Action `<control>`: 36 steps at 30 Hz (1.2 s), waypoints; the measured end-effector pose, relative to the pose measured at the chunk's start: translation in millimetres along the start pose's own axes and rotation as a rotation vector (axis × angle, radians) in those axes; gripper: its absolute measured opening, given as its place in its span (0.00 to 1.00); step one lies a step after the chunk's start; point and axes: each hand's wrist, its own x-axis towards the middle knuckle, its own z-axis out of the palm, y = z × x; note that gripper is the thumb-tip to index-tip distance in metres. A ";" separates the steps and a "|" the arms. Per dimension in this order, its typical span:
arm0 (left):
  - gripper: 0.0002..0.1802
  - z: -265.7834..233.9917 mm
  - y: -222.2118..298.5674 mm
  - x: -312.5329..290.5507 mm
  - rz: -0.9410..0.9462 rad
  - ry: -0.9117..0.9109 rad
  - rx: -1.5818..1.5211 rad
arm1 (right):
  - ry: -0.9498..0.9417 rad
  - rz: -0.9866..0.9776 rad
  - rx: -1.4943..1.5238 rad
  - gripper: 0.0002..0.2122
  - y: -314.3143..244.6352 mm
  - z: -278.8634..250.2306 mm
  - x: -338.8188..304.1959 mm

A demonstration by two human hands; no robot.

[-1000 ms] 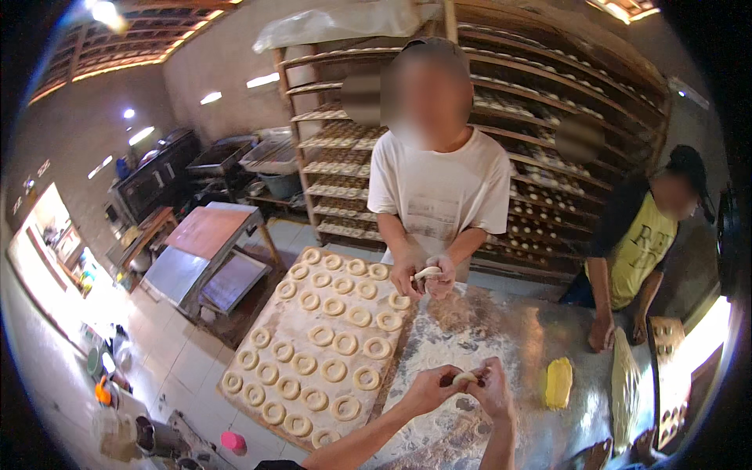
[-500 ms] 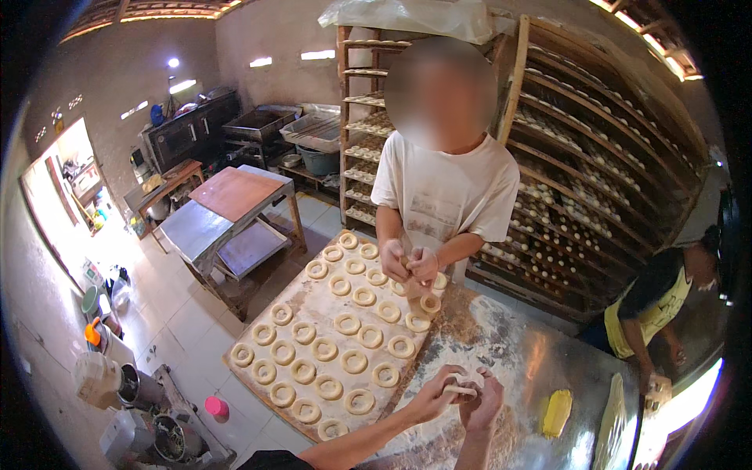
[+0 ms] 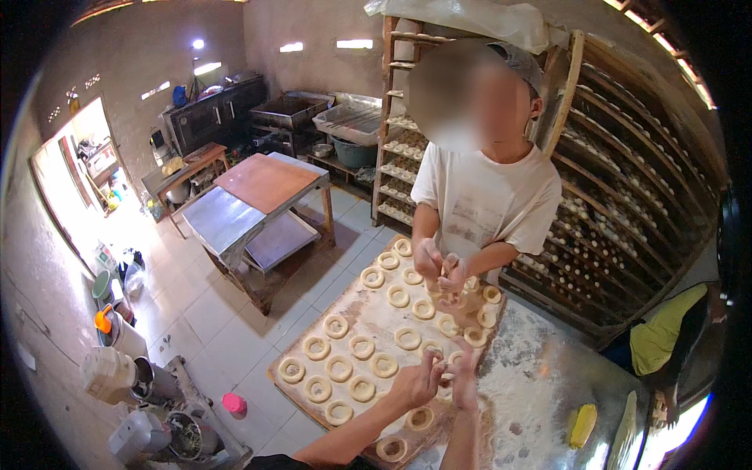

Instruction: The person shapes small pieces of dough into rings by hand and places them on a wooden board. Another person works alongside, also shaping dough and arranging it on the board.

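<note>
My left hand (image 3: 421, 380) and my right hand (image 3: 464, 380) are raised close together over the right part of a floured wooden board (image 3: 372, 315). Fingers on both are curled in a pinch around a small dough ring (image 3: 448, 362), mostly hidden behind them. Several pale dough rings (image 3: 316, 339) lie in rows on the board, some just beside and beyond my hands. Across the board, a person in a white shirt (image 3: 478, 192) works with both hands (image 3: 442, 270) together in front of the chest; what those fingers hold is hard to make out.
Right of the board is a floured metal worktop (image 3: 540, 384) with a yellow block (image 3: 583, 425). Tall racks (image 3: 568, 94) of small dough pieces stand behind the person. A second table (image 3: 262, 184) stands left. Another person in a yellow top (image 3: 666, 333) bends at far right. A pink container (image 3: 234, 404) sits on the floor.
My hands have moved from above the metal worktop leftward over the board, with the dough ring. The view has turned left. The person at far right has bent lower.
</note>
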 end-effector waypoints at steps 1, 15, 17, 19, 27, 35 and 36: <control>0.19 -11.0 -6.7 4.2 -0.007 0.016 -0.014 | 0.048 -0.046 0.018 0.34 5.8 13.9 11.5; 0.15 -118.0 -74.5 74.5 -0.134 -0.019 -0.017 | 0.260 -0.269 -0.143 0.29 54.5 106.9 128.4; 0.15 -122.0 -80.0 84.2 -0.135 0.019 -0.065 | 0.260 -0.056 0.269 0.30 46.9 109.4 134.1; 0.16 -123.4 -86.1 90.8 -0.169 -0.045 -0.091 | 0.225 -0.094 0.155 0.31 39.0 111.4 135.7; 0.18 -118.6 -109.6 110.2 -0.193 0.007 -0.094 | 0.286 0.010 0.078 0.29 49.4 115.3 164.2; 0.29 -140.4 -136.0 126.1 -0.233 -0.004 0.629 | 0.618 0.134 -0.979 0.42 25.1 112.9 131.7; 0.29 -146.2 -141.6 120.1 -0.256 -0.041 0.577 | 0.612 0.136 -1.007 0.41 20.3 112.4 116.5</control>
